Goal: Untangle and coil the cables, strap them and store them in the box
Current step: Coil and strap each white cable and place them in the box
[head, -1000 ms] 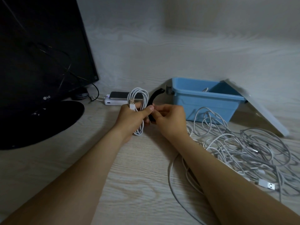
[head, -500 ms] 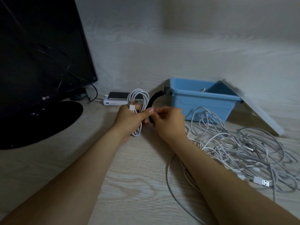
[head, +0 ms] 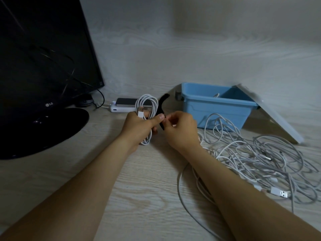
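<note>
Hidden – coil: the middle of the coiled cable (head: 147, 103) sits inside the left hand (head: 139, 126); only the loops above and below the fist show.
Hidden – strap: the lower end of the black strap (head: 162, 104) disappears between the two hands; whether it already passes round the coil cannot be told.
Hidden – box: the front wall of the blue box (head: 217, 112) blocks most of the inside; one bit of white cable shows over the rim.
Blurred: the upper edge of the lid (head: 272, 119), which leans on the box's right end.
Left hand: fingers curled round the coil, thumb laid across towards the strap.
Right hand (head: 181, 130): fingers curled, pinching the strap just beside the left thumb; the fingertips themselves are hard to make out.
Coil axis: long axis runs up and away from the left hand, USB plug (head: 141, 113) at the top of the fist.
Strap axis: rises from the pinch and curves, free tip towards the box.
Box position: beyond the right hand, slightly to its right.
Loose cable tangle (head: 260, 159): on the tabletop (head: 83, 171), right of the right forearm.
Monitor (head: 43, 58): left of the left hand.
Power bank (head: 121, 108): just beyond the left hand.
</note>
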Demonstrator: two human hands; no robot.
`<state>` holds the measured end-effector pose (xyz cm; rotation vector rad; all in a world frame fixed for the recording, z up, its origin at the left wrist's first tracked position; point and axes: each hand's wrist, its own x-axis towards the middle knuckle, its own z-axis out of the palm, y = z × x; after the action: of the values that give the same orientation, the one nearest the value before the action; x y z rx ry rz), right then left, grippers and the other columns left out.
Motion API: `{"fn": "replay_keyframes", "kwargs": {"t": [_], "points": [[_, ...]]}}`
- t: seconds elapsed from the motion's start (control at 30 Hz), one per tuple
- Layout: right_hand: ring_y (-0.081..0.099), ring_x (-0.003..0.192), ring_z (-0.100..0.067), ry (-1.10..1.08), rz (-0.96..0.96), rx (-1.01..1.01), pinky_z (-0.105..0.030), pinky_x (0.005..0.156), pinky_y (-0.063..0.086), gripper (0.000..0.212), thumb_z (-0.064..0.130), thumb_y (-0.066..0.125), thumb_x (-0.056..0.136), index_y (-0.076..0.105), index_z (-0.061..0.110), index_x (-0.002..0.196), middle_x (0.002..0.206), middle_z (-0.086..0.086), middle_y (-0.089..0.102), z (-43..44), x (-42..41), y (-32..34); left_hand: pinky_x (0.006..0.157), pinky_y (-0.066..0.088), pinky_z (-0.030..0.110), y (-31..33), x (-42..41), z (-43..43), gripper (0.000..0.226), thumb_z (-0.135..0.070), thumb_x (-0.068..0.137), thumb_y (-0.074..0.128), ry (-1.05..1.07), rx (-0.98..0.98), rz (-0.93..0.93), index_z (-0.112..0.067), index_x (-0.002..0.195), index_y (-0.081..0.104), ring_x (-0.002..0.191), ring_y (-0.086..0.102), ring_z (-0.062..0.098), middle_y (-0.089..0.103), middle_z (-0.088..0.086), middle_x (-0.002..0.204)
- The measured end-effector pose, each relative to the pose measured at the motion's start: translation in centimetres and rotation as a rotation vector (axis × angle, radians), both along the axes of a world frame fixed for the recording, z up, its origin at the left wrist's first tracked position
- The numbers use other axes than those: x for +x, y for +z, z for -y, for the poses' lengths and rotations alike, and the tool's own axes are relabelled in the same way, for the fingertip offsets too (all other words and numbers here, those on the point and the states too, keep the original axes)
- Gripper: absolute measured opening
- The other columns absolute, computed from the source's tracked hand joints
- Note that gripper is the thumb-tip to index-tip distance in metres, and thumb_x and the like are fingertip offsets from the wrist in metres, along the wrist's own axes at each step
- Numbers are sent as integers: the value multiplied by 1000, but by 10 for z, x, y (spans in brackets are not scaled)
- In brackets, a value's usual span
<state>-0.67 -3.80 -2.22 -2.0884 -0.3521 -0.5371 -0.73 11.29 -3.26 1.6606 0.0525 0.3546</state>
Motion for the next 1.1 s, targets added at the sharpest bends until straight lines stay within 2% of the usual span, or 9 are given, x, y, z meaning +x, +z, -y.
{"fn": "replay_keyframes", "kwargs": {"t": [0.1,0.2,0.3,0.47,0.6,0.73,0.87,0.97,1.1], "points": [[62,74,-14,25,-94,155,-28,63,44,8,18,66,95,66,14,88,79,2,68,0,1,4,75,59,45,3,-1,-1,29,-40,85,85,15,-33,-13,-14,97,81,69,68,21,77,21,92],[63,79,-23,-5,-53,248,-41,71,52,2,19,54,93,53,20,94,83,-6,67,0,1,4,69,56,40,4,2,-7,41,-39,82,85,159,15,-33,-2,98,76,72,70,27,76,22,92],[67,85,-30,13,-8,279,-54,80,55,20,29,43,81,44,35,100,90,-12,70,3,0,1,63,53,31,6,1,-13,35,-33,85,84,266,73,-68,0,96,74,71,68,22,75,14,85],[71,91,-28,-12,36,237,-46,88,58,45,19,40,84,73,23,115,91,-7,78,7,-2,11,63,52,29,10,-4,-11,25,-28,87,81,330,211,-116,-17,79,60,79,68,23,69,6,86],[69,102,-21,-3,11,191,-34,94,55,40,7,45,98,78,16,119,103,0,76,6,-1,9,52,40,23,11,-5,-10,28,-31,88,79,336,322,-123,-14,72,62,72,65,22,67,4,74],[58,74,-17,38,-40,159,-29,70,46,33,12,48,100,80,8,107,74,3,66,5,3,5,55,40,25,13,-4,-10,16,-18,88,67,324,338,-99,-15,73,62,74,65,22,66,3,75],[39,54,-11,57,-54,214,-31,57,36,33,20,55,97,67,-3,78,52,3,44,4,6,4,59,47,33,18,-5,-3,25,-25,89,68,235,140,9,-19,68,58,57,58,22,60,1,60],[48,52,0,101,-118,412,-24,59,40,25,13,55,101,79,11,92,51,16,55,5,8,9,57,54,32,23,-14,7,23,-19,104,61,57,77,42,-4,86,67,55,64,19,69,7,63],[57,60,-11,232,-225,800,-32,66,45,31,-3,50,99,78,10,97,62,0,62,8,6,17,59,57,34,28,-20,13,17,-11,108,55,-135,-36,58,-2,94,59,58,65,21,59,8,64]]}}
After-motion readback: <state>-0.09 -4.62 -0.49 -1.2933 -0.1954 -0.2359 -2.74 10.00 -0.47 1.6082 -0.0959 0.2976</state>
